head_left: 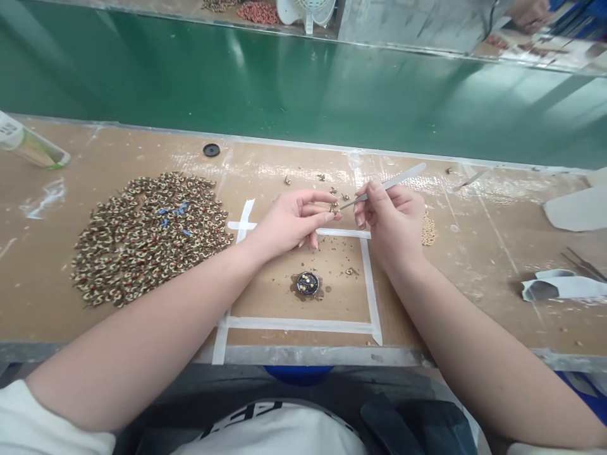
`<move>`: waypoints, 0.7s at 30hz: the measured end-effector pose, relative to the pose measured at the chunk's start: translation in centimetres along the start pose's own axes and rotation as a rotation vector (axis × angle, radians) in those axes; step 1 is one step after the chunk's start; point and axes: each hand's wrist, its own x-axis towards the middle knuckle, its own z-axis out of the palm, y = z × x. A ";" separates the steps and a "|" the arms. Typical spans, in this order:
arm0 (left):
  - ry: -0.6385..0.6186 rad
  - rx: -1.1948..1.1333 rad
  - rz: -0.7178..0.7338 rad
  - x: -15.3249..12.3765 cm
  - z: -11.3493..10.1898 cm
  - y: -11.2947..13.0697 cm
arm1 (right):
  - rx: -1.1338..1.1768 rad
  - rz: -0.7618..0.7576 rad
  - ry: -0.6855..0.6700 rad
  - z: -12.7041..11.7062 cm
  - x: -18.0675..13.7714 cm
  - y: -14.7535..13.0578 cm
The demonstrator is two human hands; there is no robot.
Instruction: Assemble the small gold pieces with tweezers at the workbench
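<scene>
My left hand (298, 218) is closed, pinching a small brown-and-gold piece (334, 208) between thumb and fingertips. In my right hand (393, 218) is a thin metal spatula (405, 175), held like a pen, its flat end pointing up and right. Its narrow tip reaches the small piece or just beside it; I cannot tell if they touch. Below the hands a small round black dish (307, 284) holds dark liquid and several pale bits. A wide heap of small brown, cream and red pieces (156, 243) lies left of my left hand.
White tape (303, 325) frames the work area. Behind my right wrist is a patch of tiny beige beads (429, 229). A black lid (211, 150) lies at the back, a clear container (33, 145) at far left. Tweezers (585, 262) and white paper (564, 287) lie right. Another person's hand (528, 14) shows beyond the green partition (284, 82).
</scene>
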 end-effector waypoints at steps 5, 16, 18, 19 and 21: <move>-0.003 -0.007 -0.018 0.0 0.0 0.0 | 0.010 0.013 -0.007 0.0 0.1 0.0; -0.006 -0.003 -0.006 -0.1 -0.1 0.0 | -0.016 -0.003 -0.019 -0.1 0.1 0.2; 0.003 -0.018 -0.004 0.0 -0.1 0.0 | -0.023 -0.010 -0.015 -0.1 0.1 0.2; 0.008 -0.027 -0.001 0.0 -0.1 -0.1 | -0.025 -0.015 -0.016 0.0 0.0 0.1; 0.017 -0.050 0.012 0.1 -0.1 -0.2 | -0.028 -0.031 -0.013 0.1 -0.1 0.0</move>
